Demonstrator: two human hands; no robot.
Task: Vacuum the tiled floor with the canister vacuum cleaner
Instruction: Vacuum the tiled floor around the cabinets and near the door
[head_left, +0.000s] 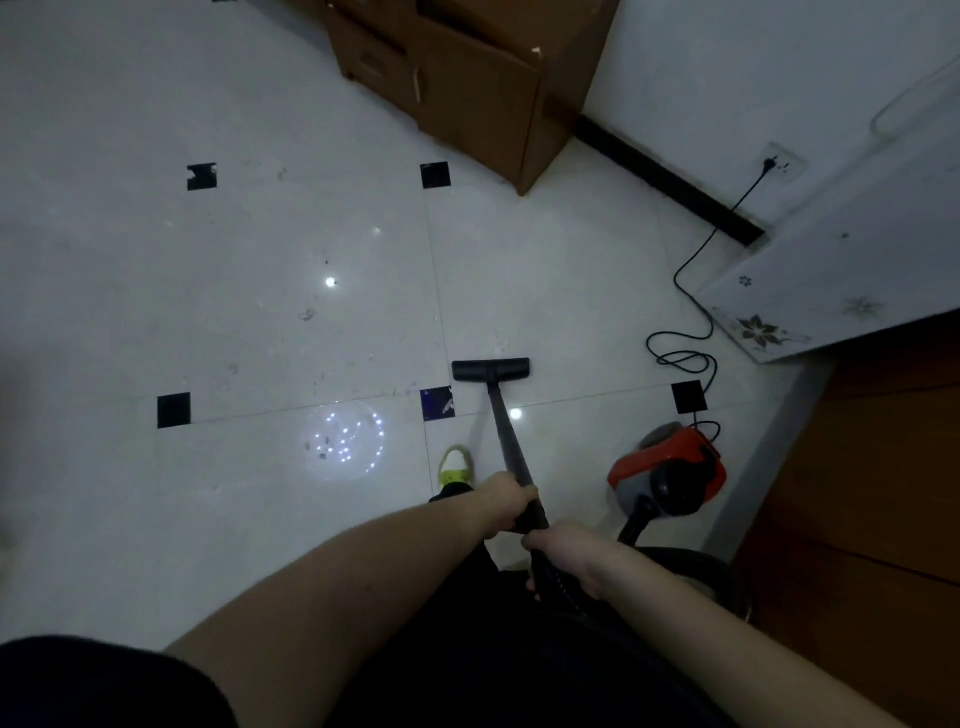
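A black vacuum wand (503, 422) runs from my hands down to a flat black floor head (491, 369) resting on the white tiled floor (260, 291). My left hand (503, 503) grips the wand's upper end. Just behind it, my right hand (563, 560) grips the black hose handle. The red and grey canister vacuum cleaner (670, 474) sits on the floor to the right of the wand. Small bits of dirt lie scattered on the tile left of the floor head.
A black power cord (696, 291) loops from the canister to a wall socket (779, 165). A brown wooden cabinet (467, 88) stands at the back. A white flowered panel (831, 291) and brown wood are at right. My green-and-white shoe (456, 464) is beside the wand.
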